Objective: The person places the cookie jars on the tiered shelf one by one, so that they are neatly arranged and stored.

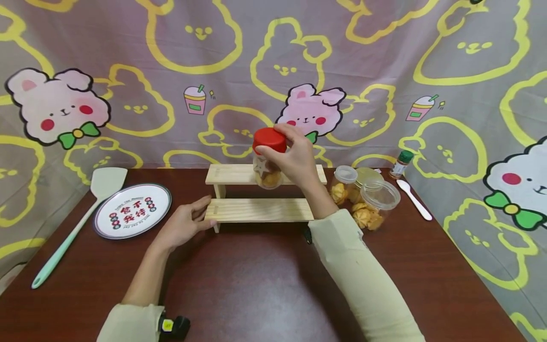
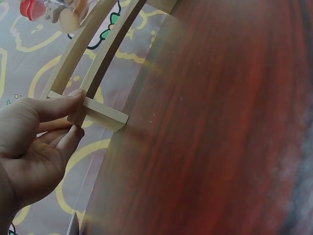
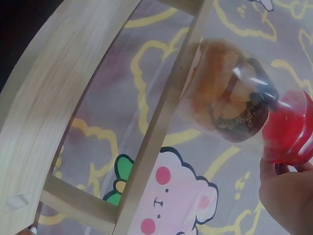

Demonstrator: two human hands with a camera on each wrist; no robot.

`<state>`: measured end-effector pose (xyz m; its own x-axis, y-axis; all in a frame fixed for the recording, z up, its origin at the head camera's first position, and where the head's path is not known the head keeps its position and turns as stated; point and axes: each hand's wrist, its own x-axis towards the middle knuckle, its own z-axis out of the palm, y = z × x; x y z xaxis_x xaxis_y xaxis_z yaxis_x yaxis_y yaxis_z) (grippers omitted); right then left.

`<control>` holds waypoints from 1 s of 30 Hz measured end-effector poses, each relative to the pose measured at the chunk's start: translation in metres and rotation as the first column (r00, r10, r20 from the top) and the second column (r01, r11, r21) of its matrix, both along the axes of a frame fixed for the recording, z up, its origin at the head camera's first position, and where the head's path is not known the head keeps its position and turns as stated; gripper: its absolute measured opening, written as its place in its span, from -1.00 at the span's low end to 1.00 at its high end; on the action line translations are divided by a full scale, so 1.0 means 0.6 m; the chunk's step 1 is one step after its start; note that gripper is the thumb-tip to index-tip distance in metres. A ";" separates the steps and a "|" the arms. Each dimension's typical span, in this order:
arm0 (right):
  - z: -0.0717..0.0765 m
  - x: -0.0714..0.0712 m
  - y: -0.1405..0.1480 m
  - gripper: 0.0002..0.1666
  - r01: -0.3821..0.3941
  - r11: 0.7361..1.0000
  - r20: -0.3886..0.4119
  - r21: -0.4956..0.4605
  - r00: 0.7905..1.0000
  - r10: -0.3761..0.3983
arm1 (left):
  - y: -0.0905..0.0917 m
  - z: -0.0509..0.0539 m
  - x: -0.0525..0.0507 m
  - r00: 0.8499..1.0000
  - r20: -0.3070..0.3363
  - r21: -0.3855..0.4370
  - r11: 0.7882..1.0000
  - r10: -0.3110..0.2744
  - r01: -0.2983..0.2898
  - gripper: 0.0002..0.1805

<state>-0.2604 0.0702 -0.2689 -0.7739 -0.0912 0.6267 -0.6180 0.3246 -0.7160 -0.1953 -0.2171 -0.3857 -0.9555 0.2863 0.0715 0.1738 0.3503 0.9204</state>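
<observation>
Pinched by its red plastic lid (image 1: 270, 137) in the right hand (image 1: 297, 159), a clear cylindrical jar of cookies (image 1: 266, 171) is held at the frame's centre beside the upper board of a pale wooden two-tier rack (image 1: 256, 210), whose lower left end is gripped by the left hand (image 1: 185, 223). Contact between jar and board cannot be told, and with the lid unreleased, placing is judged unfinished. At centre right, clear plastic tubs of golden cookies (image 1: 388, 209) are left off the rack.

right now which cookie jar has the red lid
The clear cookie jar held by its red lid in the right hand. The other cookie jars, standing on the table, have clear or gold-coloured tops.
</observation>
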 end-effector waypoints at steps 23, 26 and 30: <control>0.001 -0.021 -0.053 -0.32 -0.022 0.999 0.039 0.044 0.999 0.021 | -0.006 -0.006 -0.001 1.000 0.022 0.027 1.000 0.003 -0.003 -0.21; 0.003 -0.024 -0.060 -0.33 -0.028 0.999 0.038 0.037 0.999 0.027 | -0.005 -0.004 -0.002 1.000 0.017 0.022 1.000 0.008 -0.008 -0.21; 0.003 -0.028 -0.071 -0.35 -0.052 0.998 0.030 0.037 0.998 0.051 | -0.004 -0.005 -0.001 1.000 0.022 0.033 0.999 0.008 -0.008 -0.21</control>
